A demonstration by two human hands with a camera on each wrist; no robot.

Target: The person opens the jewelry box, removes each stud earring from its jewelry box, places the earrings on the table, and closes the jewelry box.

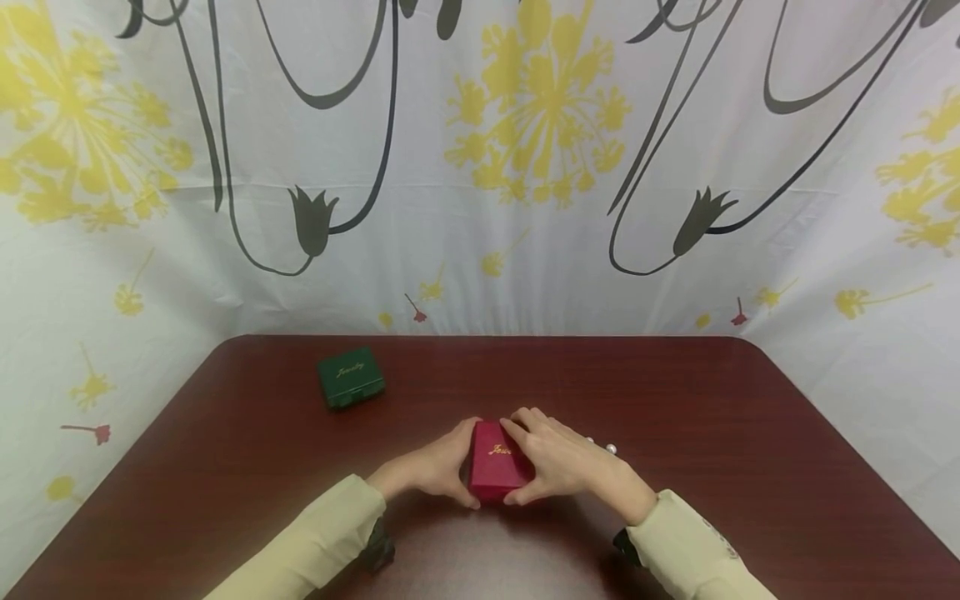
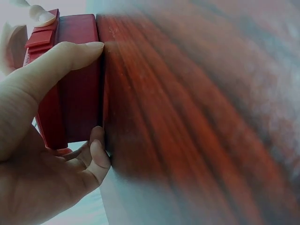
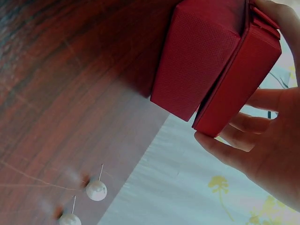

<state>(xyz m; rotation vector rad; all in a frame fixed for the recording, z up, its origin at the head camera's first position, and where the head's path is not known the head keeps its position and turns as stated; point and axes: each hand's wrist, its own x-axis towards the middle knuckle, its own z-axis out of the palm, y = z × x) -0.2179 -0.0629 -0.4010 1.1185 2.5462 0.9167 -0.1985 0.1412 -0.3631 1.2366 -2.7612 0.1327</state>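
Box in red with gold lettering on its lid appears to rest at the near middle of the desk, held between both hands. The left hand is clamped on its left side, thumb across the front of the body below the clasp, other fingers round the back; the right hand is curled about the right side, fingers at the lid's edge. It looks light and stiff, its textured covering probably not very slippery, though a narrow gap between lid and body suggests the lid could lift if gripped alone, so the body's side walls seem the surer hold. Near the right hand lie two pearl-headed pins, small and likely to roll; farther off, toward the back left, sits a green box, before a patterned curtain
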